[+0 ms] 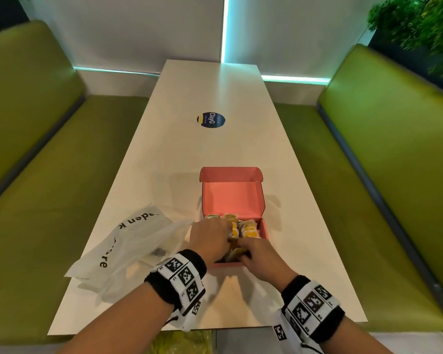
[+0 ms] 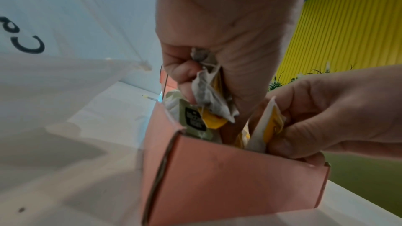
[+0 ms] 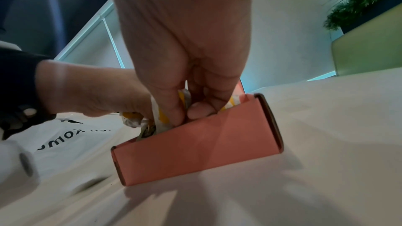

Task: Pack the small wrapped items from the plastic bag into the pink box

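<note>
While both hands work inside the pink box (image 1: 232,198), the scene reads from left to right as follows: the plastic bag (image 1: 128,246) lies slack on the table (image 1: 215,149) at the near left, just beside the box, and whether any wrapped items remain in it cannot be told. Next comes the left hand (image 1: 210,238), its fingers (image 2: 185,73) curled round a crumpled bunch of wrapped items (image 2: 208,92) at the near left corner of the box. Beside it, touching or nearly so, the right hand (image 1: 260,256) pinches an upright yellow-and-white packet (image 2: 269,123) against the near wall. Farther right and toward the far side, rows of packed items (image 1: 248,229) already stand on edge, filling most of the tray, while the lid stands open at the far side. Risk lies chiefly in crowding: pressing the bunch into so little free space could tip or lift the neighbouring rows, or crush the soft wrappers. Downward force on the near wall could bow the thin card or slide the light box across the smooth table. A loose grasp on several packets at once could also let one slip out over the near edge.
</note>
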`<state>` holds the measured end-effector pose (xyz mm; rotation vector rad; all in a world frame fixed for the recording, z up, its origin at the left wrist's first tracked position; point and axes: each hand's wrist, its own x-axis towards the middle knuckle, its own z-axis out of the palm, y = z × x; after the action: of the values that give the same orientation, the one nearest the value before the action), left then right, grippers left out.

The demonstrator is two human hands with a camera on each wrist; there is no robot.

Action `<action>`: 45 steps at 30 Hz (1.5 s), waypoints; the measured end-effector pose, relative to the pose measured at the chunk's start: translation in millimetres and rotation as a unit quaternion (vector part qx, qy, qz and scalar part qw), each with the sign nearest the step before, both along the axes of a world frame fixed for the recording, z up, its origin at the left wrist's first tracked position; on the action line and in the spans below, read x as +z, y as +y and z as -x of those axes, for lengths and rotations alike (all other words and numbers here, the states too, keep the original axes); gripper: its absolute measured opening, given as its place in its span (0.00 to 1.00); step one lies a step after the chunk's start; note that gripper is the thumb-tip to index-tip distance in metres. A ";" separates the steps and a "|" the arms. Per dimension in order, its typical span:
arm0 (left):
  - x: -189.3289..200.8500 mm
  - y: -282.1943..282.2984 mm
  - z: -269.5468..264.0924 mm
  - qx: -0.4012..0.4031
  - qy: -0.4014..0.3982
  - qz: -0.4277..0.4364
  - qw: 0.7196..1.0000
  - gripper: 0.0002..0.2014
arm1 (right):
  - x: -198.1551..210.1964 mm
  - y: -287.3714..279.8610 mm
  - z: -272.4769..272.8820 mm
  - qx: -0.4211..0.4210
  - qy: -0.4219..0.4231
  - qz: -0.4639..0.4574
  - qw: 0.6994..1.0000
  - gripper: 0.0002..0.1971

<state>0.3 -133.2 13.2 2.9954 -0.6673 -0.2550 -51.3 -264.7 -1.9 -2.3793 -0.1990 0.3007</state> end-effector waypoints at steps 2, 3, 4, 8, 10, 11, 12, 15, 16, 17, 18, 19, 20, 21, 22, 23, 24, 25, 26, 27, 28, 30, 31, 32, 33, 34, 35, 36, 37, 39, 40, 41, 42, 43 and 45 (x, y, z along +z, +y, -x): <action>0.9 0.0 0.1 -0.004 -0.001 -0.001 1.000 0.11 | -2.1 -0.7 -4.7 0.009 0.030 0.014 0.999 0.18; 1.5 0.0 0.2 -0.004 -0.001 -0.001 1.000 0.11 | -2.6 -0.5 -6.9 0.011 0.045 0.021 0.999 0.19; 2.2 0.1 0.5 -0.003 -0.001 0.000 1.000 0.10 | -3.2 0.0 -9.3 0.015 0.054 0.031 0.998 0.21; 3.4 -0.5 1.3 0.000 -0.002 0.009 1.000 0.10 | -1.4 3.4 -15.7 0.044 0.069 0.106 0.991 0.17; 3.5 -0.1 1.3 0.006 0.004 0.017 1.000 0.09 | -2.4 3.4 -18.0 0.050 0.071 0.120 0.989 0.15; 3.4 0.4 0.9 0.011 0.009 0.024 1.000 0.09 | -3.0 3.2 -18.7 0.046 0.064 0.120 0.990 0.14; 3.5 0.9 0.7 0.016 0.014 0.032 0.999 0.09 | -3.9 2.6 -19.1 0.036 0.049 0.118 0.991 0.13; 4.7 2.9 0.0 0.039 0.030 0.074 0.996 0.10 | -6.7 1.4 -17.2 -0.018 0.005 0.107 0.994 0.15; 5.8 3.9 -0.1 0.048 0.034 0.090 0.994 0.11 | -6.8 1.5 -16.3 -0.029 -0.008 0.098 0.995 0.17; 7.5 5.3 0.2 0.059 0.036 0.105 0.992 0.12 | -6.8 1.9 -15.6 -0.039 -0.019 0.092 0.995 0.18; 9.4 7.2 0.9 0.072 0.038 0.118 0.990 0.13 | -7.2 2.1 -15.3 -0.049 -0.030 0.087 0.995 0.18; 11.3 10.0 2.1 0.087 0.038 0.129 0.987 0.15 | -6.9 2.7 -14.9 -0.059 -0.038 0.085 0.994 0.17; 13.3 13.1 4.1 0.103 0.038 0.138 0.984 0.16 | -6.9 3.4 -14.9 -0.067 -0.046 0.087 0.993 0.16; 14.6 16.3 6.5 0.115 0.035 0.143 0.982 0.16 | -6.4 4.3 -14.6 -0.074 -0.051 0.092 0.992 0.15; 15.3 19.5 9.9 0.123 0.032 0.143 0.982 0.16 | -6.3 5.2 -14.3 -0.078 -0.058 0.096 0.991 0.15; 14.9 22.5 13.7 0.126 0.029 0.138 0.982 0.16 | -6.0 6.1 -13.9 -0.081 -0.063 0.099 0.990 0.14; 13.6 25.7 18.5 0.126 0.030 0.132 0.983 0.15 | -6.3 7.0 -13.3 -0.084 -0.070 0.097 0.989 0.13; 11.4 28.6 23.0 0.125 0.033 0.127 0.983 0.15 | -6.6 7.4 -12.5 -0.087 -0.074 0.091 0.989 0.11; 8.2 31.6 27.0 0.125 0.040 0.125 0.983 0.14 | -7.6 7.4 -11.6 -0.087 -0.076 0.082 0.990 0.10; 3.5 34.1 30.3 0.126 0.048 0.126 0.983 0.14 | -8.2 7.0 -10.2 -0.082 -0.075 0.076 0.991 0.08; -0.9 36.7 32.8 0.125 0.059 0.132 0.982 0.14 | -9.8 6.1 -8.5 -0.075 -0.074 0.072 0.992 0.07; -9.8 40.7 35.3 0.126 0.083 0.150 0.977 0.12 | -10.5 4.7 -3.1 -0.052 -0.071 0.079 0.993 0.11; -13.3 42.3 35.7 0.130 0.092 0.164 0.973 0.11 | -9.7 4.5 0.1 -0.032 -0.068 0.088 0.993 0.13; -15.5 43.8 36.4 0.135 0.097 0.183 0.969 0.10 | -8.9 4.5 3.1 -0.010 -0.067 0.095 0.993 0.15; -16.9 44.9 36.7 0.137 0.099 0.200 0.965 0.10 | -8.1 4.6 6.1 0.013 -0.063 0.102 0.993 0.15; -18.0 45.7 37.7 0.136 0.098 0.210 0.963 0.10 | -8.2 4.6 9.0 0.033 -0.061 0.106 0.992 0.15; -19.4 46.3 38.4 0.135 0.101 0.212 0.963 0.10 | -7.9 4.5 11.3 0.048 -0.058 0.108 0.991 0.14; -20.1 47.4 39.2 0.133 0.105 0.218 0.961 0.09 | -7.9 4.3 13.2 0.058 -0.053 0.110 0.991 0.14; -21.3 48.9 39.6 0.131 0.110 0.224 0.959 0.08 | -7.5 3.6 14.4 0.065 -0.049 0.112 0.990 0.13; -23.2 52.0 40.1 0.126 0.117 0.250 0.953 0.07 | -6.9 1.9 16.9 0.074 -0.047 0.108 0.990 0.13; -24.2 53.3 40.5 0.129 0.122 0.274 0.945 0.09 | -6.6 1.2 18.2 0.073 -0.056 0.101 0.991 0.13; -25.0 54.3 41.1 0.144 0.133 0.316 0.928 0.10 | -6.3 0.5 19.8 0.065 -0.071 0.086 0.992 0.12; -25.0 54.8 41.8 0.168 0.154 0.373 0.899 0.10 | -5.8 0.3 21.5 0.051 -0.089 0.064 0.993 0.13; -23.9 54.9 42.5 0.193 0.183 0.433 0.861 0.09 | -3.5 1.0 23.2 0.035 -0.103 0.034 0.993 0.15; -20.2 54.0 43.8 0.220 0.252 0.526 0.782 0.10 | 1.0 4.6 25.4 0.020 -0.120 -0.038 0.992 0.20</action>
<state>-43.5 -79.2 -6.9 1.7796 0.0211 -0.4362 -76.7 -260.1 -0.9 -2.3335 -0.3643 0.0226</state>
